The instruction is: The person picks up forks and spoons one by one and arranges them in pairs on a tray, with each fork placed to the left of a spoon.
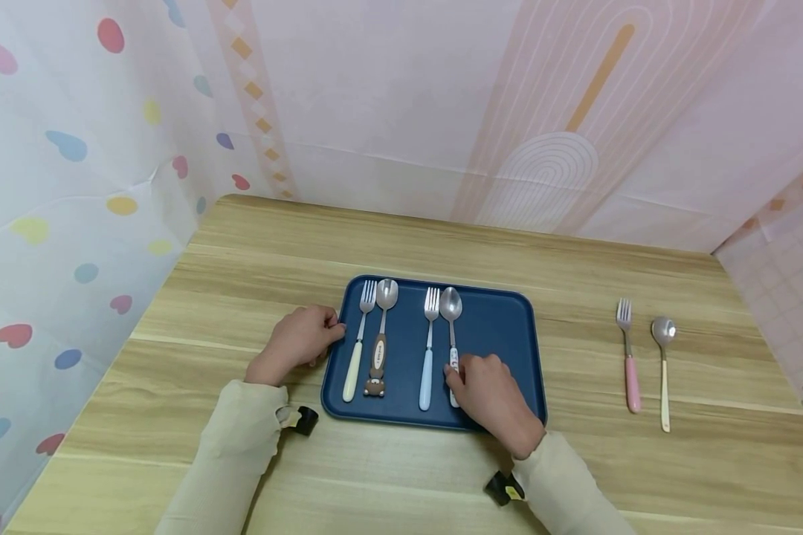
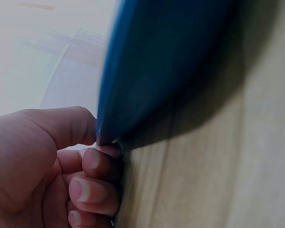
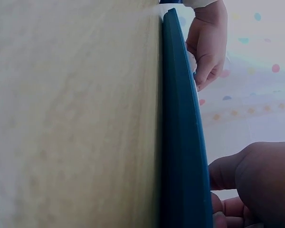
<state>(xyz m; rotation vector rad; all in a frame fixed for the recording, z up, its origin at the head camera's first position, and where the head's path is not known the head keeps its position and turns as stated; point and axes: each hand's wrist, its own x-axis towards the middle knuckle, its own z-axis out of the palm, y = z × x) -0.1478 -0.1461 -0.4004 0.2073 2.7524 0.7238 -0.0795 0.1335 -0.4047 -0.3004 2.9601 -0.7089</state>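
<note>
A dark blue tray [image 1: 401, 417] lies on the table, bearing two fork-and-spoon pairs. My left hand [image 1: 304, 334] pinches its left rim, thumb above and forefinger below, as the left wrist view shows. On the tray's right half, my right hand [image 1: 491, 390] holds the patterned white handle of a spoon [image 1: 451, 305] between thumb and fingers. Just left of that spoon lies a fork with a light blue handle [image 1: 426, 379]. A fork with a cream handle [image 1: 352, 371] and a spoon with a brown bear handle [image 1: 378, 357] lie along the tray's left side.
Right of the tray, a fork with a pink handle [image 1: 632, 383] and a spoon with a cream handle [image 1: 665, 394] lie on the wooden table [image 1: 274, 238]. Patterned cloth [image 1: 388, 89] hangs behind the table and along its sides.
</note>
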